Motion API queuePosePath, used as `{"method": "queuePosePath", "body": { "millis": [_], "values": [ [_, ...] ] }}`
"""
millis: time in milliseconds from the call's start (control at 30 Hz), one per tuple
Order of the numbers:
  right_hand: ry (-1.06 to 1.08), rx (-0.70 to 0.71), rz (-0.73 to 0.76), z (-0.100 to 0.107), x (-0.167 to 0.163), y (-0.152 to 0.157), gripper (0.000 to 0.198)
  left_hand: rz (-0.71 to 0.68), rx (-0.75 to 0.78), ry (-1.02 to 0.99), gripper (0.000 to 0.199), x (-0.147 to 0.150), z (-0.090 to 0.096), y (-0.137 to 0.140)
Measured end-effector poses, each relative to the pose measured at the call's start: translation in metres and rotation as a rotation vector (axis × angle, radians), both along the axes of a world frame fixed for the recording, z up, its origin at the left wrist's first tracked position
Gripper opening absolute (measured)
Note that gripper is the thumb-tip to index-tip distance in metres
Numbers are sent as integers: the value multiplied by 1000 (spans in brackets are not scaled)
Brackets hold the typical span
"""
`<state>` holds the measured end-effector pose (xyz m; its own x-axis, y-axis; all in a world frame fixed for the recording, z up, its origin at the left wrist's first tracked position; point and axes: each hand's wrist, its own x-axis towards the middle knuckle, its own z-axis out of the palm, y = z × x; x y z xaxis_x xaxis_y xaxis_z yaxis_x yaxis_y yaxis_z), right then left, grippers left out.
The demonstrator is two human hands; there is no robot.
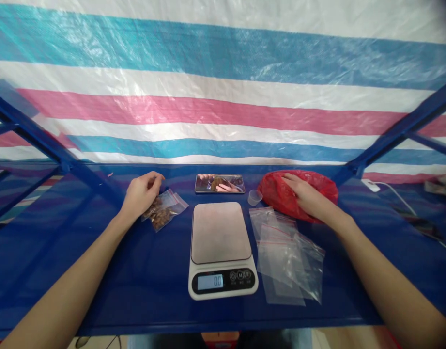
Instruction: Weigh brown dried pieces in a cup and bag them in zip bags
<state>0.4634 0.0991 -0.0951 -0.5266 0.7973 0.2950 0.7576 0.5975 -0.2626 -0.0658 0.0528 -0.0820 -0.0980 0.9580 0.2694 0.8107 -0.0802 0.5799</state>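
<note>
My left hand (143,194) rests on its side at the left, fingers curled in and closed. It lies against small zip bags (162,216) filled with brown pellet-like pieces; whether anything is between its fingertips is hidden. On the right, my right hand (302,194) lies on a crumpled red plastic bag (319,186), its visible fingers stretched out over the plastic. The red bag's contents do not show. Between my hands stands a white kitchen scale (222,232) with a bare metal plate, its display reading 0.0. A small clear cup (254,197) sits beside the red bag.
Several flat clear zip bags (284,261) overlap to the right of the scale. Behind the scale lies a phone (220,183) with a lit screen. Blue frame bars (397,131) flank the blue table (146,291), and a striped sheet (223,111) hangs behind. A white cable (399,194) runs at far right.
</note>
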Motion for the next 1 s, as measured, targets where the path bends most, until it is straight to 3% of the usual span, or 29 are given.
{"method": "queuePosePath", "body": {
  "millis": [400,600,1000],
  "values": [
    [49,84,106,21,-13,-8,39,3,5,-1,39,6,-2,-1],
    [131,178,23,37,-18,-16,26,-7,-7,69,39,3,-5,0],
    [254,121,-84,56,-17,-30,21,-9,-45,151,38,1,-5,0]
  ]
}}
